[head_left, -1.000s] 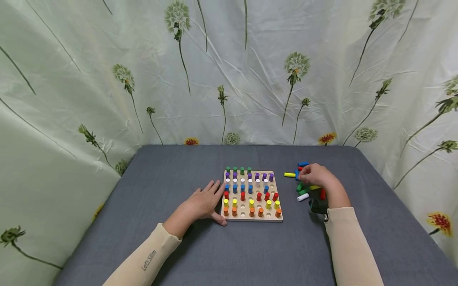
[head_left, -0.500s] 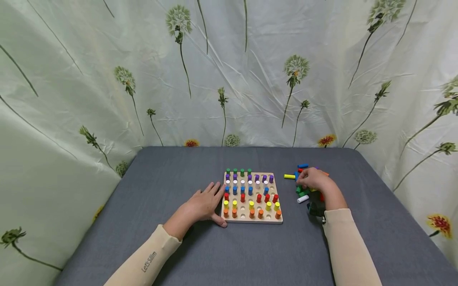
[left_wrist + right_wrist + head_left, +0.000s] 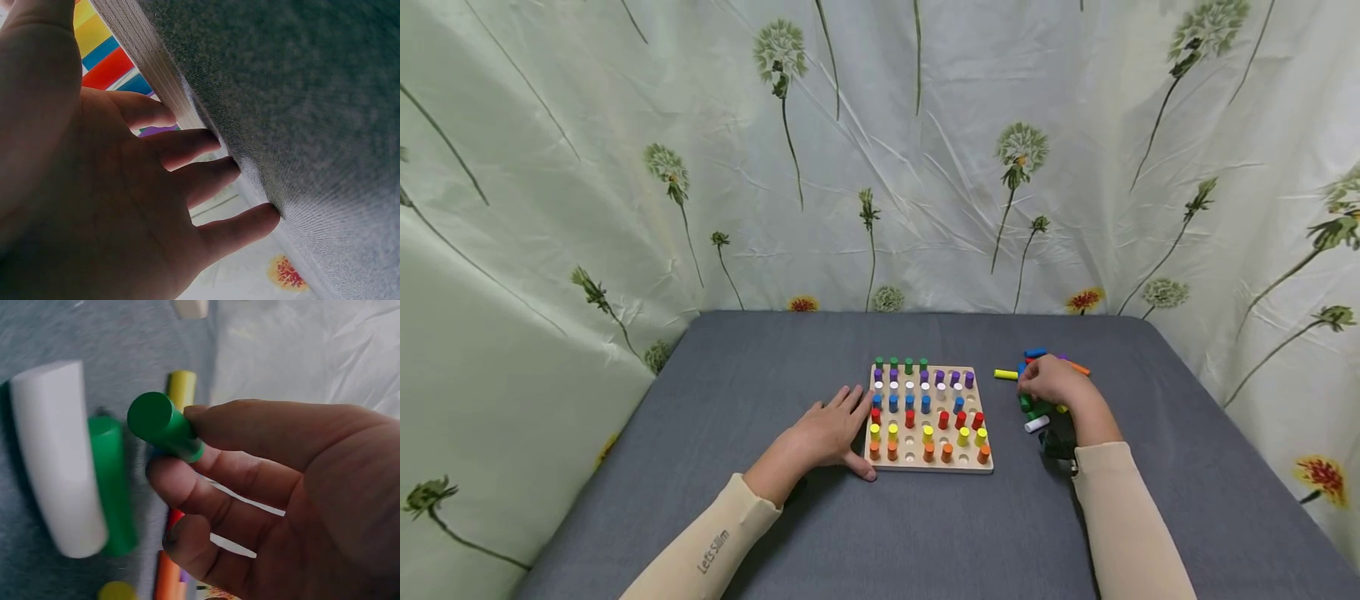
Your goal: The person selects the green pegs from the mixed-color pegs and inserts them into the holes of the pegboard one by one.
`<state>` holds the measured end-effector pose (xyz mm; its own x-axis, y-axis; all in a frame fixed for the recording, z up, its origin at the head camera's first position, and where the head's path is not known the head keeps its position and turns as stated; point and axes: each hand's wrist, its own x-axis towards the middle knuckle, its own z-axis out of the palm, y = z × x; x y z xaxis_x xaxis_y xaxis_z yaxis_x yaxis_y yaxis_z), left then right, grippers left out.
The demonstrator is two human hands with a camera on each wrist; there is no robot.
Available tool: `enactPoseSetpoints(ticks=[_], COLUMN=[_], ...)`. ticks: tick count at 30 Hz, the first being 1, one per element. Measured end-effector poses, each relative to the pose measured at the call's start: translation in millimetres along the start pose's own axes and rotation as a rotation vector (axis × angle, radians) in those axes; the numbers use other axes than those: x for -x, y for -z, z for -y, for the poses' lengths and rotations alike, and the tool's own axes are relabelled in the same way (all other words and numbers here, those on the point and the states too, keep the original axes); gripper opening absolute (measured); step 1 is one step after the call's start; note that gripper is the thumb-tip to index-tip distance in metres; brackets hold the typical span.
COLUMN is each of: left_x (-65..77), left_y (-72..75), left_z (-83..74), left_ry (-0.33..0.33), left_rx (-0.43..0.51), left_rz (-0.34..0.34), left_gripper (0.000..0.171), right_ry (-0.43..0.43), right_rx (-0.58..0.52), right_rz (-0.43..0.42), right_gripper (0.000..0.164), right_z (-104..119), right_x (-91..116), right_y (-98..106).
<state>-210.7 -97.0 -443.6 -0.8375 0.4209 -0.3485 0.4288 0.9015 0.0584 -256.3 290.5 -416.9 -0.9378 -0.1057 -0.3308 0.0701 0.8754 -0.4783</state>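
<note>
Grey table point(image 3: 775, 358): one pegboard point(image 3: 932, 468); left hand point(image 3: 830, 429) spread, right hand point(image 3: 1060, 387) pinching one green peg point(image 3: 159, 422).

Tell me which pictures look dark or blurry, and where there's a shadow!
Head view: fairly evenly lit, with a shadow beside the left sleeve; left wrist view: the left hand looks dim, the red peg brighter; right wrist view: the white peg seems a bit blurry, the green peg pinched by the right hand sharper.
</note>
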Motion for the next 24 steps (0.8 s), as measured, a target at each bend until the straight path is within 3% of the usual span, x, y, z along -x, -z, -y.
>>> enactPoseSetpoints(ticks=[6,14,19,24], left_x=[-0.5,-0.5,-0.6,0.5], left_y=[2.5,1.1,-1.8,-3.1], left_z=[0.6,-0.4,-0.6,-2.0], left_ry=[-0.005,0.002,0.001,0.006], left_rx=[0.000,0.002,0.003,-0.002], left_rz=[-0.002,-0.014,-0.015,-0.017], left_gripper=[0.130,0.129,0.129,0.129], right_ry=[0.043,0.163,0.204,0.228], right_rx=[-0.013,-0.118,-0.132,-0.145], right_rz=[-0.128,-0.364,-0.410,-0.392], right_gripper=[0.032,0.027,0.024,0.022], right_z=[15.5,36.2,50.5,68.2], right_x=[7.2,5.0,1.4,-5.5], right_y=[9.2,2.0,-4.3,-9.4])
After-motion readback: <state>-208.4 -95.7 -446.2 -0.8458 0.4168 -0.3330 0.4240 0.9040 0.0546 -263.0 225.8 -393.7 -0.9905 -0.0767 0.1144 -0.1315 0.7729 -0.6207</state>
